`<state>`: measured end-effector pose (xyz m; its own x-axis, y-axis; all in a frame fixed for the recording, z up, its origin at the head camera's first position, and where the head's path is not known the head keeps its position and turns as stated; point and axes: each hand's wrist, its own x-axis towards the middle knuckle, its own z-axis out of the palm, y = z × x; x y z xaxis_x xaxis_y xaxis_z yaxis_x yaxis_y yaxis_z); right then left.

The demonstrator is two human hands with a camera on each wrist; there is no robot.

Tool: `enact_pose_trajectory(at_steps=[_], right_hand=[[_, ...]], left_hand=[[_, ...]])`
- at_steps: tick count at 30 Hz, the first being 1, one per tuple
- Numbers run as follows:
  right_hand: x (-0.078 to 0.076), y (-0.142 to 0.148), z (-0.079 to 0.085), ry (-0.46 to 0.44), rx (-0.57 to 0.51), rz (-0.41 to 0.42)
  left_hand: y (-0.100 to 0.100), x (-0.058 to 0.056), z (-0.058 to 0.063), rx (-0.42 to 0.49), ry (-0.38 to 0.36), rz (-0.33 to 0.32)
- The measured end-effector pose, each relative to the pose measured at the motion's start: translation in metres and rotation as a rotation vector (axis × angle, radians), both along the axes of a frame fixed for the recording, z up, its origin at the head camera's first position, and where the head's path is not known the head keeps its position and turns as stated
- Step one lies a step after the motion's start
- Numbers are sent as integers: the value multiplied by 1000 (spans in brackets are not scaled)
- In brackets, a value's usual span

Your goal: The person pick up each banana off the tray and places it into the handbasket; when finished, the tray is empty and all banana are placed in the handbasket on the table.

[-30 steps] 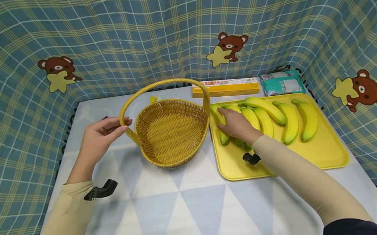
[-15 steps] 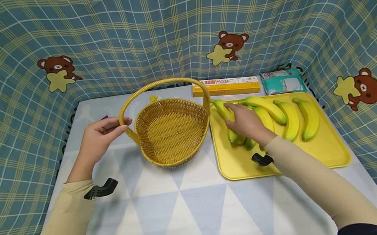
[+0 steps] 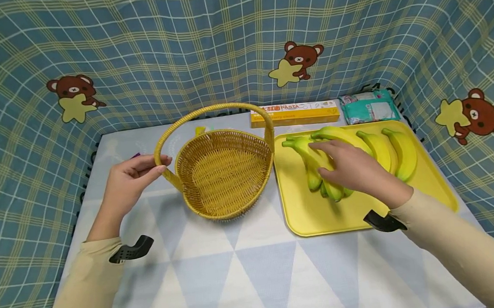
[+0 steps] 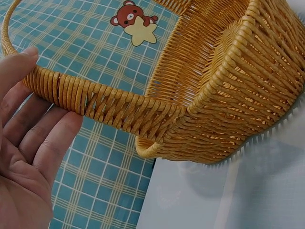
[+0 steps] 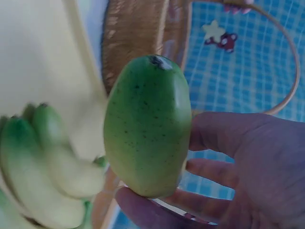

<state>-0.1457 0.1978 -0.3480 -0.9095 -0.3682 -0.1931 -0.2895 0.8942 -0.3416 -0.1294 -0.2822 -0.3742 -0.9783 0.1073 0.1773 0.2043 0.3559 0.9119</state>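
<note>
A yellow wicker basket (image 3: 223,214) with a tall hoop handle (image 3: 208,108) stands left of the yellow tray (image 3: 309,224). My left hand (image 3: 125,185) pinches the handle's left side, thumb on one face and fingertips on the other, as the left wrist view shows. Over the tray's left part, my right hand (image 3: 354,167) holds a banana (image 5: 147,124) between thumb and fingers. Its green, speckled end points toward the right wrist camera. Several more bananas (image 3: 404,153) lie on the tray, some overlapping, and the right hand hides part of them.
Behind the tray are a pasta box (image 3: 295,116) and a teal packet (image 3: 369,106). A small yellow thing (image 3: 200,129) peeks out behind the basket. A checked cloth with bears (image 3: 239,53) surrounds the table at the back and sides.
My right hand has shifted to the right across the tray, and the banana in its grip has moved right with it. The left hand and basket have stayed almost still.
</note>
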Motion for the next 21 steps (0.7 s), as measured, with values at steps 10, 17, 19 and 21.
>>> enact_pose_trajectory(at_steps=[10,17,19,21], right_hand=[[4,-50,11,16,-41,108],[-23,-98,2,3,-109,176],[-34,-112,-2,-1,-120,191],[-43,-125,-7,-23,-131,198]], left_hand=[[0,0,-1,16,14,-4],[-1,0,0,14,17,-4],[-1,0,0,10,14,-2],[-2,1,0,8,9,2]])
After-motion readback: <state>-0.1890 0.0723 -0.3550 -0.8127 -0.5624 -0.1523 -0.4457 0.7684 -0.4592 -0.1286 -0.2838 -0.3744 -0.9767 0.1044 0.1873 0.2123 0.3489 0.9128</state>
